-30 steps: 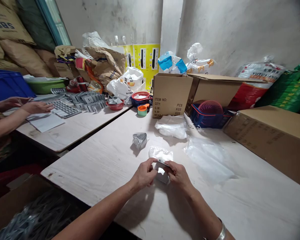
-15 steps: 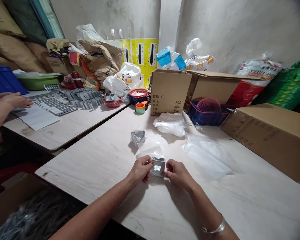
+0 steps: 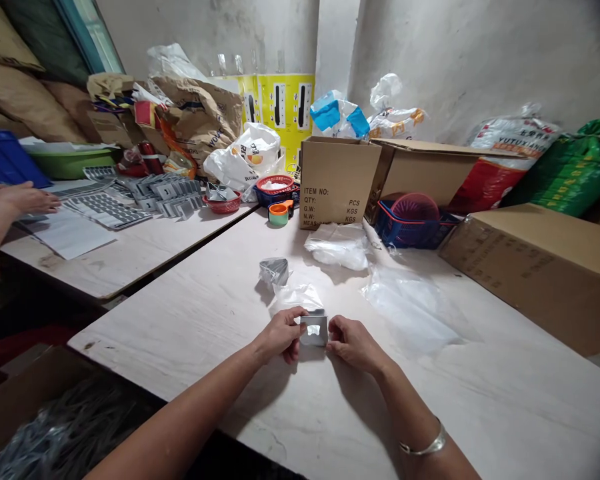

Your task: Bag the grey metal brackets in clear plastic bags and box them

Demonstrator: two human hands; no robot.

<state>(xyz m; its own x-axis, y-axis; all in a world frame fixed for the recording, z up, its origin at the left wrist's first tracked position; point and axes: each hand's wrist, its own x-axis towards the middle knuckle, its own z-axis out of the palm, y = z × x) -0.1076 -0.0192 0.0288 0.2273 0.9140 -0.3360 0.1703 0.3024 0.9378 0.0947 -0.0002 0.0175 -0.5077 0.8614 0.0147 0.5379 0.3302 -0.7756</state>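
Between my two hands is a grey bent plate with a notched cutout through its middle, held just over the table. My left hand pinches its left side, thumb in front and fingers behind. At its right edge, my right hand grips with thumb and curled fingers. A clear plastic bag lies right behind the plate, partly hidden by it. Just beyond, a small stack of grey folded pieces rests on the table.
Clear bags and a flat plastic sheet lie on the table. Behind stand a carton, a blue basket and a tape roll. Another person's hand is by grey parts at left.
The plate has tipped in my hands, so the dark notched strip along its top shows less. Both hands keep their hold. The whole view has shifted slightly.
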